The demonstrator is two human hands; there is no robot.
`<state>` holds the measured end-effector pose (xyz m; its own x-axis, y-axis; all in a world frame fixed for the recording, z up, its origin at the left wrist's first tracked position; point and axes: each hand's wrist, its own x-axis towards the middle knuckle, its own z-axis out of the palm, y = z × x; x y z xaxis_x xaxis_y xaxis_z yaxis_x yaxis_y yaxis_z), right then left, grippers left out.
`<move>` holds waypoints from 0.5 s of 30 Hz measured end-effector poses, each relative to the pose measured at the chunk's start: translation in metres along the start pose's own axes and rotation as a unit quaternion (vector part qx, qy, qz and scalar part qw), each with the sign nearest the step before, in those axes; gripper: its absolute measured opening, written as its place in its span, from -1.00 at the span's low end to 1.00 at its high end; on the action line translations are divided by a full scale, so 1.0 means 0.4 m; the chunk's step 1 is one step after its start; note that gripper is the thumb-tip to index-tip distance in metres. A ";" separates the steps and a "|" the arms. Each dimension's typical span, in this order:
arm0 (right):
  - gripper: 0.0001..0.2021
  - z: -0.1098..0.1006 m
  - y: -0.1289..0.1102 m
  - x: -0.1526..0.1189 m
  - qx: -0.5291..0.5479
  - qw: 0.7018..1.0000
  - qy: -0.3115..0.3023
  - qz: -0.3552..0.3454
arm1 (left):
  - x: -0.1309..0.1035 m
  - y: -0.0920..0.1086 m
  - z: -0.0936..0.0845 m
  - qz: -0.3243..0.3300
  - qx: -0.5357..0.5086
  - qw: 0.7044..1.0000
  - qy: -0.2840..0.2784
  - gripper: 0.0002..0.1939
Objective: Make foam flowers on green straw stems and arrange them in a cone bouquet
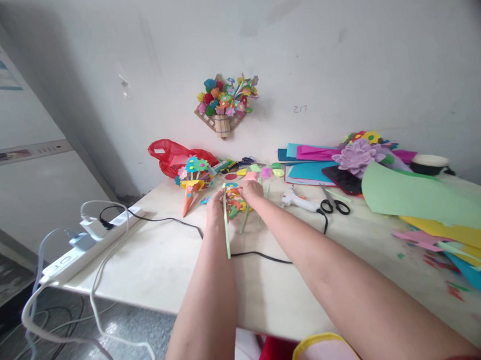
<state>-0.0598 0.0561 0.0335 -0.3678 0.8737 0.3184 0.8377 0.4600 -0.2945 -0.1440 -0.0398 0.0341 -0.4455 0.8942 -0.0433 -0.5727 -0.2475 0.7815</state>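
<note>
Both my hands are close together over the middle of the table. My left hand (216,204) is closed on a pale green foam flower stem (227,231), which hangs down in front of my wrist. My right hand (251,191) is closed beside a blue-and-orange flower head (233,187); whatever its fingers pinch is hidden. Several colourful foam flowers (236,206) lie just beneath my hands, one with a green stem (245,220) pointing towards me. To the right of my right hand lies a white glue gun (300,200), and past it are black-handled scissors (335,204).
An orange cone bouquet (191,190) and a red plastic bag (172,158) are at the left. Foam sheets (426,194) and a phone (342,180) occupy the right. A black cable (264,255) crosses the table; a power strip (94,244) sits at its left edge.
</note>
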 end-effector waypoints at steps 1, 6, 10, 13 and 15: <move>-0.75 -0.007 0.001 -0.002 0.009 1.000 0.000 0.008 | 0.002 -0.002 -0.002 0.001 0.004 1.000 -0.008 -0.88; -0.77 -0.032 0.012 -0.015 0.025 0.999 -0.041 0.015 | 0.006 -0.007 -0.003 -0.002 0.015 1.000 -0.009 -0.88; -0.76 -0.044 0.022 -0.026 0.034 0.997 -0.070 -0.006 | 0.002 -0.005 0.001 0.000 0.021 1.000 -0.002 -0.90; -0.74 -0.049 0.029 -0.030 0.035 0.998 -0.060 -0.010 | 0.000 -0.005 0.002 0.003 0.032 0.999 -0.007 -0.87; -0.73 -0.052 0.032 -0.030 0.038 0.998 -0.041 -0.001 | 0.000 -0.007 0.002 0.001 0.043 0.999 -0.010 -0.85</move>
<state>-0.0363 0.0481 0.0445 -0.4045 0.8811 0.2452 0.8044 0.4703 -0.3630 -0.1419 -0.0388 0.0325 -0.4317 0.9015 -0.0299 -0.5101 -0.2167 0.8324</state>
